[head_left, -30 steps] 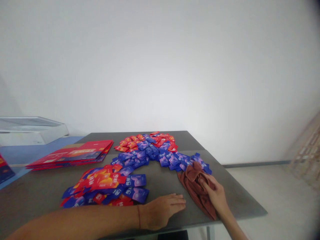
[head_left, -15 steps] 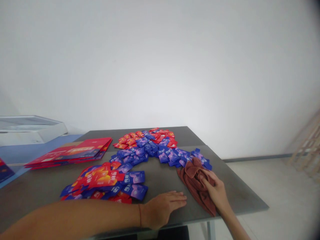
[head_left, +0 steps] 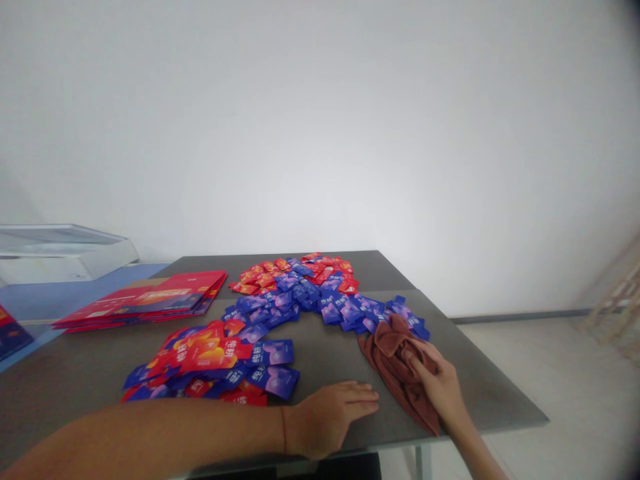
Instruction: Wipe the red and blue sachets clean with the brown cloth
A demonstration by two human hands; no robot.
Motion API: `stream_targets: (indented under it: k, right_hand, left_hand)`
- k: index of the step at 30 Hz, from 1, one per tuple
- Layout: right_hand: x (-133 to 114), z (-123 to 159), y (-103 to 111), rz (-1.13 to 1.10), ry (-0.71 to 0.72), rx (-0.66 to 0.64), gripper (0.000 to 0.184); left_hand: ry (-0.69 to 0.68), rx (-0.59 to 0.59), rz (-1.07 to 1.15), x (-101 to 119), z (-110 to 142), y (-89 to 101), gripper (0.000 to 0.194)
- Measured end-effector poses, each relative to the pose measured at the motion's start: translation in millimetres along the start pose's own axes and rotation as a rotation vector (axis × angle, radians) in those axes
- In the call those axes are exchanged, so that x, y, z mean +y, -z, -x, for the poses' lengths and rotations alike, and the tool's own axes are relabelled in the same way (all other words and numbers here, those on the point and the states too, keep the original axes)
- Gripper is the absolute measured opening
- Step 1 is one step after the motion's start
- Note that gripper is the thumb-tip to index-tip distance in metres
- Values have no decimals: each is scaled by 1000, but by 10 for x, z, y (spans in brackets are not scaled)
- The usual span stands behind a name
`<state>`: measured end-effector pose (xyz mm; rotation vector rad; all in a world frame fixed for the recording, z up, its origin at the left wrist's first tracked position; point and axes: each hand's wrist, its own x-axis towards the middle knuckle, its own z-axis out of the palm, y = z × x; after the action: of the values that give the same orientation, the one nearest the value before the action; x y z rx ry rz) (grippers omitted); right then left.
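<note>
In a white room, on a grey tabletop (head_left: 320, 363), a right hand (head_left: 440, 387) grips a crumpled brown towel (head_left: 395, 360) beside blue sachets (head_left: 310, 297), while an open left hand (head_left: 333, 419) lies flat near a red-and-blue sachet pile (head_left: 210, 363).

Grey tabletop (head_left: 325, 363), clock read from its centre, 12 at the far edge. At 12, a loose scatter of red sachets (head_left: 265, 277), overlapped by blue sachets (head_left: 310, 297) that run in an arc from about 9 round to 2. At 8, a mixed heap of red and blue packets (head_left: 210, 363), the blue arc meeting it. At 10, along the left edge, a neat stack of flat red folders (head_left: 145, 303). At 4, a bunched brown towel (head_left: 395, 367), its upper end lying against the arc's blue sachets
</note>
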<state>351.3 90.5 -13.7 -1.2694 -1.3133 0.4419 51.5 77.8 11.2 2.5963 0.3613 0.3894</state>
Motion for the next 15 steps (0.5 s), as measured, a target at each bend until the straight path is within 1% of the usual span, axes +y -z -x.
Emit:
stream_targets:
  k: [5,7,9,11,12,14,15]
  right_hand:
    - [-8,8,7,8,6,1,39]
    - [-18,11,10,11,-4,5,39]
    - [-35,16,10,10,-13,5,38]
    - [-58,22,8,9,-18,2,37]
    - [-73,24,5,8,-18,3,36]
    - [-106,29,-2,9,-18,13,35]
    - [-124,31,-6,10,-19,18,35]
  left_hand:
    - [-19,12,-14,-14,-1,-20,65]
    - [-39,4,-77,0,-2,-24,64]
    - [-56,9,-191,22,-14,10,57]
    - [-72,26,-331,20,-49,117,44]
    - [-72,30,-407,-6,-80,206,38]
    - [-48,24,-557,-132,-173,451,30]
    - [1,13,-642,-237,-236,597,28]
